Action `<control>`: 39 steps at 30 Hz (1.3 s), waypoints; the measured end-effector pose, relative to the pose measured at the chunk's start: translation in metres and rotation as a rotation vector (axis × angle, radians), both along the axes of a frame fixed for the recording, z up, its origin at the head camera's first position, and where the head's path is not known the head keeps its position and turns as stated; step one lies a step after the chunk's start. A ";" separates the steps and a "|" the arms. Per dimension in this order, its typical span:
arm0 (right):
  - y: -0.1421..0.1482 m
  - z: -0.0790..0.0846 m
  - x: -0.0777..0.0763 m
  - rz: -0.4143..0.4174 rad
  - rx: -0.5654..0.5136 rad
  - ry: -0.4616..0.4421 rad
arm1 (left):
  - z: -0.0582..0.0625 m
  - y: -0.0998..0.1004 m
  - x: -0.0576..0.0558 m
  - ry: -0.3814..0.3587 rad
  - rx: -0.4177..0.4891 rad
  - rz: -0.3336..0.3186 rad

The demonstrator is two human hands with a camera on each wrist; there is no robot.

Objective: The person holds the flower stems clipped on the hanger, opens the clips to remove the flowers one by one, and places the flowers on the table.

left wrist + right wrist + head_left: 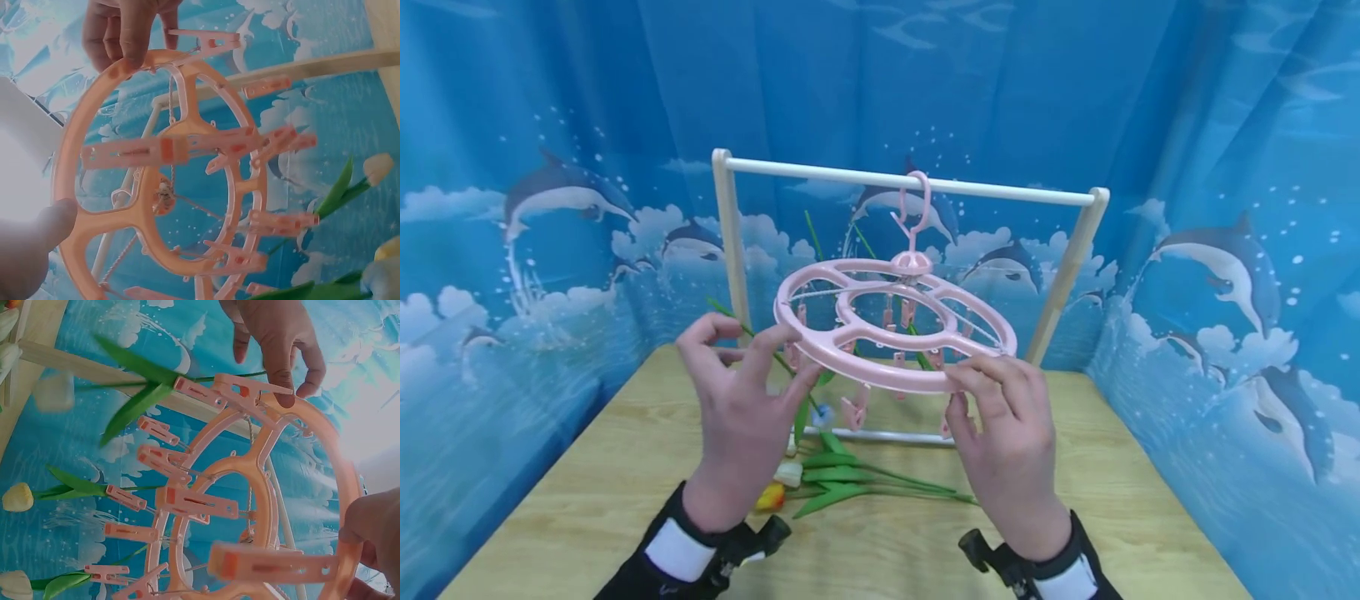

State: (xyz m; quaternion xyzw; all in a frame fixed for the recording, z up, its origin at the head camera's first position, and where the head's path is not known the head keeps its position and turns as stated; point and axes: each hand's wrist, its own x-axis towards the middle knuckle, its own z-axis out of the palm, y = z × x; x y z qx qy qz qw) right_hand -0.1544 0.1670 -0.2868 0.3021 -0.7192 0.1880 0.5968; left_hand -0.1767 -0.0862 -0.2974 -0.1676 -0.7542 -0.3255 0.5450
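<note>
A round pink drying hanger (831, 350) with clips hangs by its hook (917, 200) from a white rail. My left hand (741, 408) pinches the near left of its rim between thumb and fingers. On the near right, my right hand (1007, 425) holds the same rim, thumb below and fingers above. Pink clips (200, 503) dangle beneath the ring. Several artificial tulips hang head down from clips, among them a yellow tulip (17, 497) and a white tulip (15, 584). One green stem (231, 378) passes close to my left fingers.
The rail (1000, 191) belongs to a stand with wooden legs (1067, 275) and a lower white bar (880, 435). Loose tulips, one with an orange-yellow head (771, 497), lie on the wooden table (625, 467). A blue dolphin-print curtain (850, 83) surrounds the table's back and sides.
</note>
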 end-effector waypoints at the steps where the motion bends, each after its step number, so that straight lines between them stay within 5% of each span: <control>1: 0.001 0.000 0.000 0.002 -0.004 -0.002 | 0.000 0.000 -0.001 -0.011 0.013 -0.023; 9: 0.002 0.000 -0.002 0.024 -0.016 -0.029 | -0.001 0.006 -0.002 0.039 -0.033 -0.231; 16: -0.005 -0.001 0.005 0.012 0.046 -0.057 | -0.004 0.009 0.002 0.184 -0.160 -0.244; 23: -0.016 -0.002 0.012 0.068 0.081 -0.035 | -0.003 0.015 0.005 0.238 -0.231 -0.232; 32: -0.011 -0.009 0.004 0.023 0.059 -0.061 | -0.002 0.024 0.008 0.320 -0.389 -0.354; 35: -0.008 -0.007 0.001 0.019 0.052 -0.044 | 0.000 0.023 0.009 0.375 -0.374 -0.420; 39: -0.005 -0.004 -0.001 0.006 0.038 -0.061 | 0.004 0.023 0.007 0.553 -0.266 -0.508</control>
